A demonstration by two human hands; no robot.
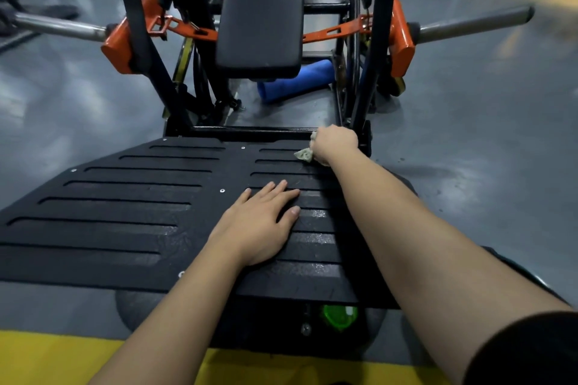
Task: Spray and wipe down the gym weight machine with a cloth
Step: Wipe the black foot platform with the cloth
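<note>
The weight machine's black ribbed footplate (131, 206) fills the middle of the head view, with wet streaks on its right-hand ribs. My right hand (336, 142) reaches to the plate's far right corner and grips a crumpled pale green cloth (304, 155) against the surface beside the black crossbar (250, 131). My left hand (261, 222) lies flat on the plate nearer to me, fingers straight and spread. A green spray bottle (339, 316) shows partly under the plate's near edge.
Beyond the plate stand a black padded backrest (261, 19), orange frame arms (120, 47) and two steel weight pegs (469, 25) sticking out sideways. A blue foam roller (295, 81) lies on the grey floor under the pad. A yellow floor stripe (47, 356) runs closest to me.
</note>
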